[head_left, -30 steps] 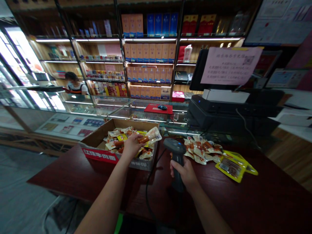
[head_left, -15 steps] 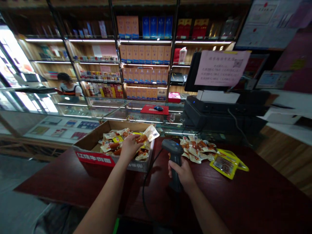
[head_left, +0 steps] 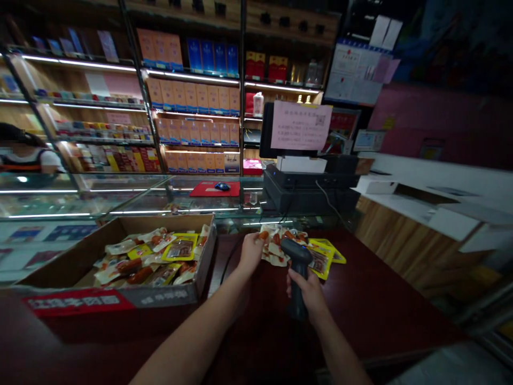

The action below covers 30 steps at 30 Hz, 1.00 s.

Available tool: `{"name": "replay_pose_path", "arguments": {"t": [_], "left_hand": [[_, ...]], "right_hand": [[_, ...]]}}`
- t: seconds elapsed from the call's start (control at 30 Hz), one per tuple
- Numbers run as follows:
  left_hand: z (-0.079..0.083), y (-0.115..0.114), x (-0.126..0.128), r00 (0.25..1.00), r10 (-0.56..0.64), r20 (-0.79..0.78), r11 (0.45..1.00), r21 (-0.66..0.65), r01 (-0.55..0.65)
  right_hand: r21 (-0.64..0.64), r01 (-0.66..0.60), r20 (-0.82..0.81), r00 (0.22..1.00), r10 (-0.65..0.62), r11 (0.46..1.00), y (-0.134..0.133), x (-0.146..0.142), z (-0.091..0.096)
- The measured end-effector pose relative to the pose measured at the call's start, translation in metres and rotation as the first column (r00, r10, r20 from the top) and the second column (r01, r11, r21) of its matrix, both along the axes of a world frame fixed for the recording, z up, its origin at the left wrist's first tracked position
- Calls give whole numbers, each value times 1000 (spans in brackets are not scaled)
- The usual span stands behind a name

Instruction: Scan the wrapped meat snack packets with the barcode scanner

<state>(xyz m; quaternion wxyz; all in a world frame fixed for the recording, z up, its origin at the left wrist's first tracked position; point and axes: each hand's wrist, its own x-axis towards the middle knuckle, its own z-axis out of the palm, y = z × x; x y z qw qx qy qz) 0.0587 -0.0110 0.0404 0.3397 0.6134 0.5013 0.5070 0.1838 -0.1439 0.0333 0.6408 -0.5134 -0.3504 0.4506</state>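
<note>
My left hand [head_left: 251, 254] reaches over the table to the near left edge of a pile of clear-wrapped sausages [head_left: 276, 248]. Its fingers are closed on a sausage packet [head_left: 263, 235], partly hidden by the hand and merging with the pile. A dark barcode scanner [head_left: 297, 254] stands upright in my right hand [head_left: 305, 289], fingers wrapped round its handle. Its head overlaps the view of yellow-edged snack packets [head_left: 320, 262] beside the pile. To the left, an open cardboard box [head_left: 160, 295] contains more sausage packets and a yellow packet [head_left: 180, 247].
Behind the table runs a glass counter bearing a red mat with a mouse [head_left: 222, 186]. A monitor [head_left: 266, 128] with a pink paper sits above a black cash drawer [head_left: 308, 195]. Stocked shelves line the wall. A person [head_left: 28, 152] is at the far left.
My left hand has moved right, out of the box, to the sausage pile with the packet. The scanner is still in my right hand. The view has swung to the right.
</note>
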Motion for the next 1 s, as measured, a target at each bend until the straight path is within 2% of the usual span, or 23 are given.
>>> {"name": "replay_pose_path", "arguments": {"t": [0.13, 0.27, 0.43, 0.57, 0.67, 0.77, 0.87, 1.0], "left_hand": [[4, 1, 51, 984, 45, -174, 996, 89, -29], [4, 1, 79, 930, 8, -368, 999, 53, 13], [-5, -1, 89, 827, -47, -560, 994, 58, 96], [-6, -4, 84, 775, -46, -630, 995, 42, 93], [0, -7, 72, 821, -40, -570, 994, 60, 90], [10, -11, 45, 906, -23, -423, 988, 128, 86], [23, -15, 1, 941, 61, -334, 977, 215, 13], [39, -18, -77, 890, 265, -372, 936, 322, -144]], "right_hand": [[-7, 66, -2, 998, -66, 998, -7, 22, 2], [10, 114, -3, 993, -114, 993, -12, 37, 5], [6, 136, -6, 991, -136, 991, -12, 50, 5], [6, 132, 1, 991, -132, 991, -11, 53, 2], [-9, 108, -11, 994, -108, 994, -10, 48, 0], [-20, 69, -29, 997, -70, 997, -8, 37, -3], [-13, 1, -26, 1000, -1, 1000, -2, 19, -5], [-31, -141, -2, 990, 141, 990, 5, -14, -2]]}}
